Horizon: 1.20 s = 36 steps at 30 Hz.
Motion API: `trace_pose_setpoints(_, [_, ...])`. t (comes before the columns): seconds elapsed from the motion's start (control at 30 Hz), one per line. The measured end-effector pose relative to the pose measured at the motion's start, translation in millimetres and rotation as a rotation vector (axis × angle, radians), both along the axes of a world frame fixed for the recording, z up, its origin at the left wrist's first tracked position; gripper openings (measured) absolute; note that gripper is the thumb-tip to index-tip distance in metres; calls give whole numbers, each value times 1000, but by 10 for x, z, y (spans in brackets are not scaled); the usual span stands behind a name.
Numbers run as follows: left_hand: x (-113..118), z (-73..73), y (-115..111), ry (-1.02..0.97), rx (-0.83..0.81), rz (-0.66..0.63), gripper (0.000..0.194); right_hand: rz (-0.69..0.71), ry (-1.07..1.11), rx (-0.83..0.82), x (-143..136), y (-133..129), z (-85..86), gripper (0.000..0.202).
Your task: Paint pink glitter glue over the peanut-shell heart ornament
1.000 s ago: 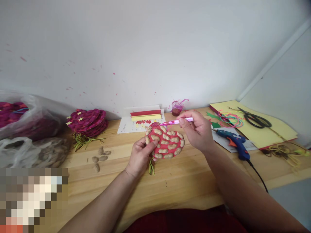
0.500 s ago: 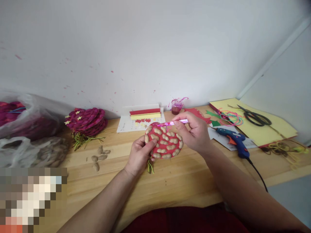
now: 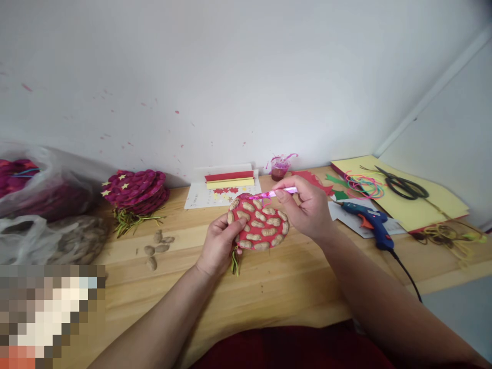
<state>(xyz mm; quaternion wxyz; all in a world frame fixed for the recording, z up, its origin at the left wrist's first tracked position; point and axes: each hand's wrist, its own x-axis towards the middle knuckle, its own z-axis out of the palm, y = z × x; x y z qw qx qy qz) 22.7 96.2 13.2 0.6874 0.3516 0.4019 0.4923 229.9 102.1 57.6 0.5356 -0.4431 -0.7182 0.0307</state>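
Observation:
A round red disc [image 3: 261,221] covered with peanuts is held up above the wooden table [image 3: 284,302]. My left hand [image 3: 220,241] grips its left side, thumb on the front face; green-yellow strands [image 3: 234,262] hang below that edge. In my right hand [image 3: 309,207] is a brush [image 3: 282,192] with a pinkish-white handle, pinched between thumb and fingers. The brush's magenta end lies over the disc's upper edge. One peanut near there looks magenta.
Behind stands a cup of magenta paint [image 3: 280,169]. To the right lie a blue glue gun [image 3: 374,223] with its cord, black scissors [image 3: 407,185] and yellow sheets [image 3: 438,202]. On the left are loose peanuts [image 3: 150,250], stacked magenta discs [image 3: 140,192] and plastic bags [image 3: 57,189].
The disc and my left hand have shifted very slightly left. My right hand with the brush stays almost in the same place.

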Motion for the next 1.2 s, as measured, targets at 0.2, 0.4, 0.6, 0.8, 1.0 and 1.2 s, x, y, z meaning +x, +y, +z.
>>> trace_pose_setpoints(0.2, [-3, 8, -5, -4, -12, -3, 47, 5, 28, -2, 16, 11, -8, 8])
trace_pose_setpoints(0.4, [-6, 5, 6, -23, -18, -8, 44, -8, 11, 23, -3, 4, -6, 7])
trace_pose_setpoints(0.6, [-8, -9, 5, -27, -19, -10, 43, 8, 17, 11, -6, 5, -17, 7])
trace_pose_setpoints(0.8, [-5, 11, 0, -22, -25, -16, 44, -29, 21, 25, -8, 13, -31, 7])
trace_pose_setpoints(1.0, [-7, 3, 8, -36, -25, -16, 44, 21, 38, -21, 7, 18, -35, 8])
trace_pose_setpoints(1.2, [-12, -12, 18, -58, -32, -20, 42, -11, 105, -41, 24, 39, -51, 9])
